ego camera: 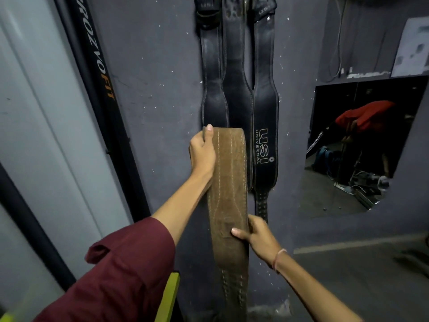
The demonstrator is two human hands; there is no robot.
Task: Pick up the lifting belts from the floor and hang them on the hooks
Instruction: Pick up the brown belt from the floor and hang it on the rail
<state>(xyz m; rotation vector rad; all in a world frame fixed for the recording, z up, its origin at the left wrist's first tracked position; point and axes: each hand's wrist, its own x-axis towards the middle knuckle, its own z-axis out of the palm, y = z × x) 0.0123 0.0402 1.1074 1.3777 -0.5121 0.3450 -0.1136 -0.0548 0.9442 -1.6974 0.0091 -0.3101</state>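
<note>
The person stands close to a dark grey wall [151, 89] with both arms out, holding a brown belt [229, 182] between them. The left hand [203, 152] is the higher one. It grips the belt where it folds over at the top, fingers curled round the left edge and the thumb pointing up beside the fold. Below it and to the right, the right hand [257, 235] pinches the belt's right edge, with the thumb laid across the suede front and the fingers behind. From the right hand the belt hangs on down, its punched holes showing near the bottom.

Just above and behind the left hand, three black belts [234, 66] hang flat against the wall, side by side and overlapping. Their tops run off the upper edge. The right-most one carries pale "USI UNIVERSAL" lettering and reaches down to just above the right hand. The brown belt's fold covers the lower ends of the other two.

A maroon sleeve [127, 275] is pushed up the left forearm, and a thin thread [278, 256] circles the right wrist. Well left of the left hand a black pole [97, 66] with lettering on it leans against the wall. Off to the right of both hands there is what looks like a mirror [359, 147].
</note>
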